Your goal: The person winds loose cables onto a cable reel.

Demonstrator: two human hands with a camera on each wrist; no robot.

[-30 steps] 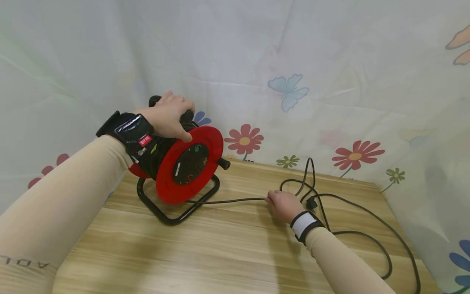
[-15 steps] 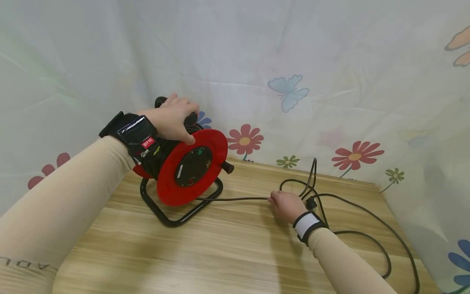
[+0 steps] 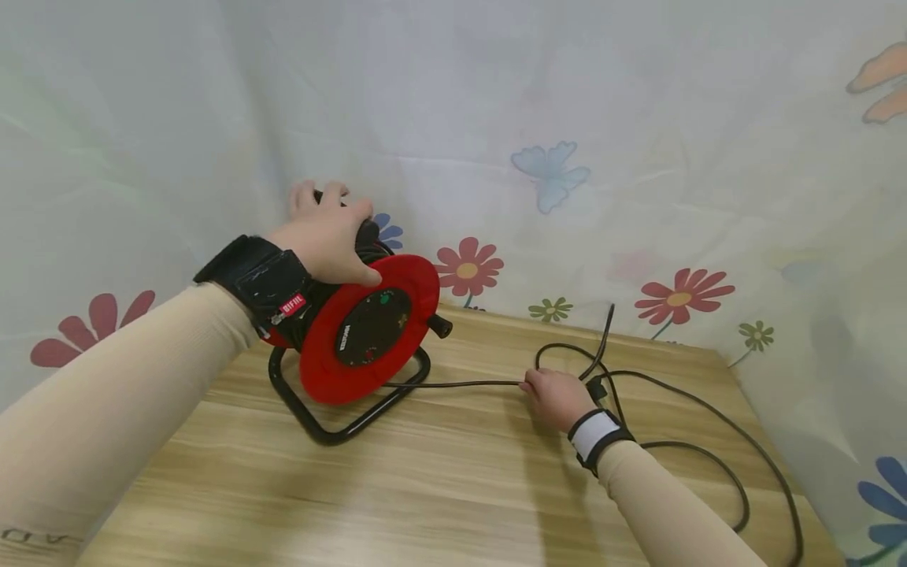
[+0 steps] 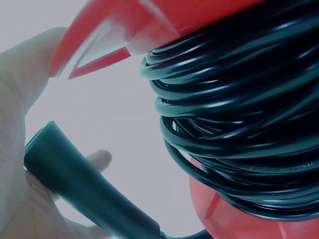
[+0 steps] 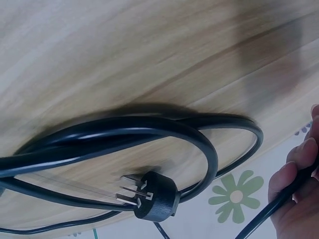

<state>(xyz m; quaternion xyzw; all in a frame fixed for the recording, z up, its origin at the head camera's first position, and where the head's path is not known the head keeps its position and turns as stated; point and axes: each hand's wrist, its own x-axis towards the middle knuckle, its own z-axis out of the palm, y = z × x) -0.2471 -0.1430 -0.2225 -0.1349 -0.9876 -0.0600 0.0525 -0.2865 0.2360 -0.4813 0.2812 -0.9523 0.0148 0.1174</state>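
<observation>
A cable reel (image 3: 368, 331) with red flanges and black cord (image 4: 234, 109) wound on its drum stands on a black tubular frame (image 3: 340, 433). My left hand (image 3: 322, 240) lies over its black grip handle (image 4: 84, 179), fingers spread across it and thumb on the red flange's rim. From the reel's underside a black cable (image 3: 453, 384) runs right across the tabletop to my right hand (image 3: 556, 398), which pinches it between thumb and fingers. Just beyond that hand the cable's three-pin plug (image 5: 157, 196) lies among loose loops, its prongs bare.
More cable loops (image 3: 737, 425) spread over the right side of the wooden tabletop (image 3: 425, 488). A crank knob (image 3: 440, 326) sticks out from the reel's face. Pale sheeting (image 3: 453, 118) printed with flowers and butterflies encloses the table's back and sides.
My left fingers have spread wider over the handle. The reel has shifted slightly right and down in view. My right hand keeps its pinch, moving slightly right, and the standing cable loop behind it has narrowed.
</observation>
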